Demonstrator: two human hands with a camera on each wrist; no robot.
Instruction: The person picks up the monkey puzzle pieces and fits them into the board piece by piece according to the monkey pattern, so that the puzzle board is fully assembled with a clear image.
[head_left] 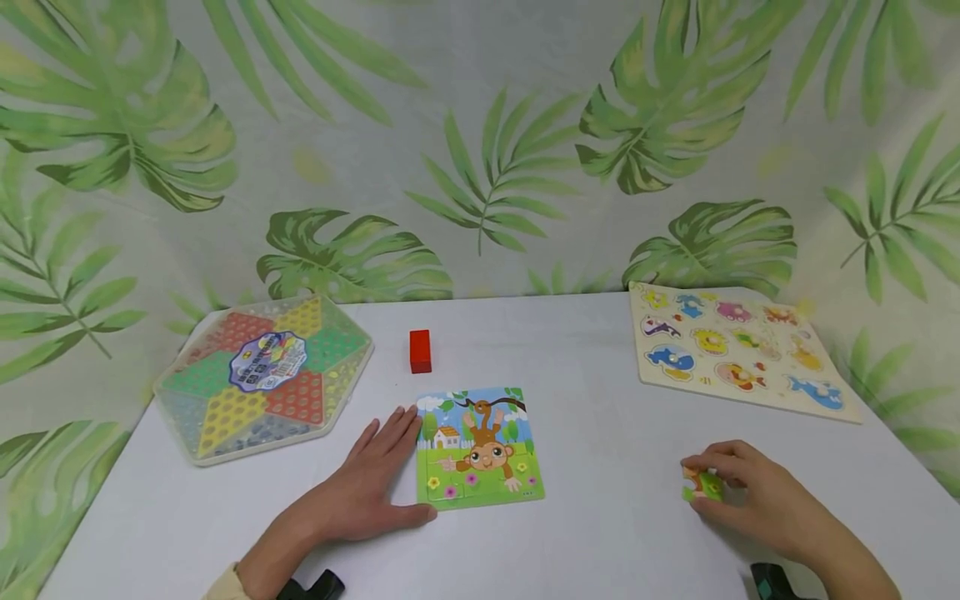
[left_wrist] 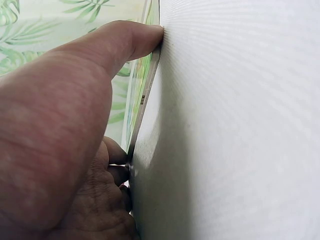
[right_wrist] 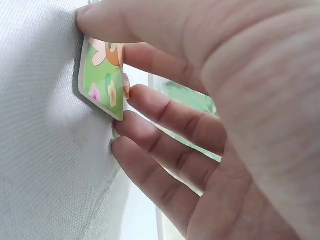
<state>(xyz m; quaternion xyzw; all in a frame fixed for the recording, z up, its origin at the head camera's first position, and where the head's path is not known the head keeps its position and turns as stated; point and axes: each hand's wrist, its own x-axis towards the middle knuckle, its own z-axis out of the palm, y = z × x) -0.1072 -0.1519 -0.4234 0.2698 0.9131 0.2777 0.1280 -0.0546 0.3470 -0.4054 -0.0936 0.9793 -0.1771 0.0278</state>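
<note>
A square monkey jigsaw puzzle (head_left: pixel 487 450) lies in the middle of the white table, with piece seams showing at its lower left. My left hand (head_left: pixel 367 492) lies along the puzzle's left side, fingers straight, fingertips at the upper left edge and thumb at the lower left corner. In the left wrist view that thumb (left_wrist: pixel 135 40) reaches the puzzle's thin edge (left_wrist: pixel 142 100). Out to the right, my right hand (head_left: pixel 757 496) pinches a small green and brown puzzle piece (head_left: pixel 703 483) between thumb and fingers. Flowers show on the piece (right_wrist: pixel 102 82) in the right wrist view, low against the tabletop.
A red block (head_left: pixel 420 352) stands behind the puzzle. At the back left lies a hexagonal Chinese checkers board (head_left: pixel 300 396) in clear wrap. A wooden sea-animal peg puzzle (head_left: pixel 697 354) is at the back right. Leaf-print cloth (head_left: pixel 525 275) hangs behind the table.
</note>
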